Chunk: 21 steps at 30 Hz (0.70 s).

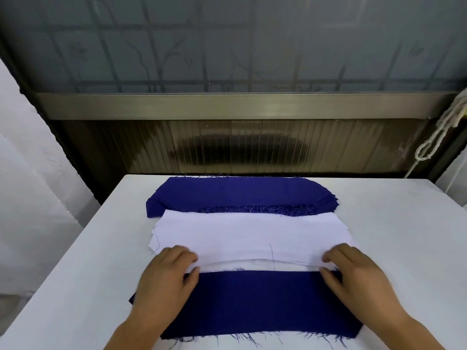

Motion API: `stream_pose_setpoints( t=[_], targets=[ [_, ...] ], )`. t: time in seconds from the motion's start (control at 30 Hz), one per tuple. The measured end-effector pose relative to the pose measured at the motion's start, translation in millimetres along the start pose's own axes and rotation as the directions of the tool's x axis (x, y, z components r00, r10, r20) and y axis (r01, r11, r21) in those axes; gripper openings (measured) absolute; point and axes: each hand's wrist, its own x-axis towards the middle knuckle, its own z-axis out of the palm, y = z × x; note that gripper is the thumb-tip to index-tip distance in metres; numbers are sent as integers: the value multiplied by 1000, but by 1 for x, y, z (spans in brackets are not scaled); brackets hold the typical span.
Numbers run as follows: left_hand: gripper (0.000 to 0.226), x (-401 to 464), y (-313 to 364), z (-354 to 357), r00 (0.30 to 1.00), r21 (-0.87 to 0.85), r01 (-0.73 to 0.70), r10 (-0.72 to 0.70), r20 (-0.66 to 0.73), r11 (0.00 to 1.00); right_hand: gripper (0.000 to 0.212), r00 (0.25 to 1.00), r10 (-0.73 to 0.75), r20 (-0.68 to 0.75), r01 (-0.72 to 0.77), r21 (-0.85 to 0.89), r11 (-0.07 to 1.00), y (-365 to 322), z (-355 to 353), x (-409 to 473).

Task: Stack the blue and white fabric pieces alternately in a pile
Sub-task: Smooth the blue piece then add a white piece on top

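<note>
A stack of blue fabric pieces (pixel 240 194) lies at the far side of the white table (pixel 404 236). In front of it sits a stack of white fabric pieces (pixel 247 233). Nearest me lies the pile with a blue piece (pixel 255 301) on top and frayed edges. My left hand (pixel 165 279) pinches the near left edge of the top white piece, lifted slightly off the white stack. My right hand (pixel 353 274) pinches the same piece at its near right edge. Both hands rest partly over the blue piece's far corners.
A dark ribbed panel and a metal rail (pixel 227 106) run behind the table below a frosted window. A white cord (pixel 434 137) hangs at the right. A white wall stands at the left. Bare table surface shows left and right of the fabric.
</note>
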Motion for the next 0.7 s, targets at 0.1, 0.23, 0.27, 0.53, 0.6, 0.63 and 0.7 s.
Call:
stream_pose_setpoints(
  t=[0.1,0.23,0.27,0.53,0.6,0.63,0.7],
  targets=[
    [45,30,24,12,993,-23,-101,103,62,995,39,986,-136,99,129,73,989,-9,11,27],
    [60,47,33,35,960,-14,-151,150,237,988,45,948,-154,279,118,141,983,-6,29,41],
    [60,46,32,38,961,-7,-148,145,237,989,43,955,-126,269,85,159,984,-5,31,41],
    [66,42,21,54,962,31,-121,110,251,992,19,994,-110,-12,110,175,978,-2,44,30],
    [62,42,21,53,966,21,-137,129,223,990,12,987,-131,-88,144,160,977,1,49,30],
    [54,42,22,49,973,-15,-145,145,180,989,15,987,-123,-104,139,163,977,1,50,30],
    [30,41,21,47,977,-64,-207,209,33,976,32,987,-109,-119,128,168,977,2,51,31]
  ],
)
